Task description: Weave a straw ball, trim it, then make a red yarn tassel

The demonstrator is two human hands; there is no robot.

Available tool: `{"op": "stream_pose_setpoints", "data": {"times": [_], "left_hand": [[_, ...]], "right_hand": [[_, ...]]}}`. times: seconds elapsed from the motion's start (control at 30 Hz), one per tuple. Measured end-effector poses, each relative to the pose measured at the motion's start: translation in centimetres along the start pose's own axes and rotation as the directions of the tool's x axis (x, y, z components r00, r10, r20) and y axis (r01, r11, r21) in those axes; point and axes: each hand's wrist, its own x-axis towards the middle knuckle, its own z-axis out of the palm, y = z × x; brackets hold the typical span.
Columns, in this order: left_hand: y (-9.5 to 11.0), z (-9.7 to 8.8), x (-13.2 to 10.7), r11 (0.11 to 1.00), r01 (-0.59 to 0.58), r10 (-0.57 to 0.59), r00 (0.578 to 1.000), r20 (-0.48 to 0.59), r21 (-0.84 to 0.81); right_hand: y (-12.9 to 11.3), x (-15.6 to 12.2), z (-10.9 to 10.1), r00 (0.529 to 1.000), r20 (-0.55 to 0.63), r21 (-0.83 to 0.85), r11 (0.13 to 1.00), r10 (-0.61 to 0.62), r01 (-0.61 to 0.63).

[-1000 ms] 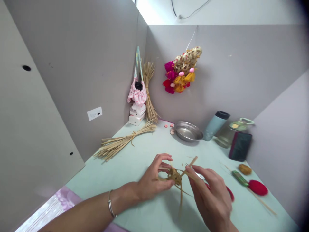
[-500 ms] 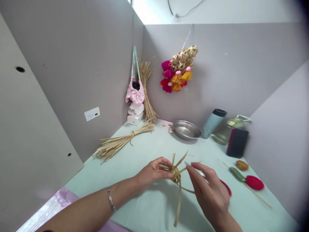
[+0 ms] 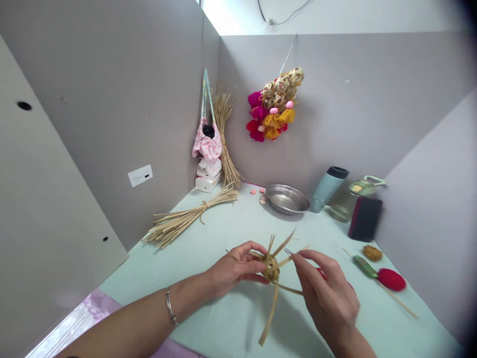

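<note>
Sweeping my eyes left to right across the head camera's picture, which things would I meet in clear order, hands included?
White wall card → bracelet → left hand → woven piece → right hand → red tuft.

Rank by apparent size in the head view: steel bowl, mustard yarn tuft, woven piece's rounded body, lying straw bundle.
1. Lying straw bundle
2. Steel bowl
3. Woven piece's rounded body, partly covered by the left hand
4. Mustard yarn tuft

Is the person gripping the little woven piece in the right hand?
No, the left hand grips the woven piece between thumb and fingers, while the right hand holds a thin metal-looking tool.
</note>
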Motion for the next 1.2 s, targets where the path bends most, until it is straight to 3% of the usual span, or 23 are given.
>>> {"op": "stream_pose_setpoints", "data": {"times": [0.27, 0.63, 0.8, 0.93, 1.2], "left_hand": [[0.0, -0.1, -0.1, 0.999, -0.048, 0.048, 0.998, -0.047, 0.006], [0.4, 0.2, -0.1, 0.997, -0.075, 0.073, 0.995, -0.061, -0.031], [0.1, 0.1, -0.1, 0.995, -0.09, 0.09, 0.996, -0.01, -0.037], [-0.1, -0.1, 0.0, 0.996, -0.084, 0.084, 0.996, -0.002, -0.019], [-0.1, -0.2, 0.1, 0.995, -0.102, 0.102, 0.995, -0.004, -0.016]], "right_hand": [[-1.2, -0.1, -0.4, 0.998, -0.048, 0.119, 0.993, 0.031, -0.025], [-2.0, -0.8, -0.8, 0.998, 0.023, 0.191, 0.979, 0.064, -0.068], [-1.8, -0.6, -1.1, 0.996, 0.089, 0.205, 0.979, -0.019, 0.001], [-2.0, -0.1, -0.7, 1.0, 0.028, 0.31, 0.951, -0.012, 0.003], [-2.0, -0.5, -0.2, 1.0, -0.009, 0.311, 0.95, 0.025, -0.021]]}}
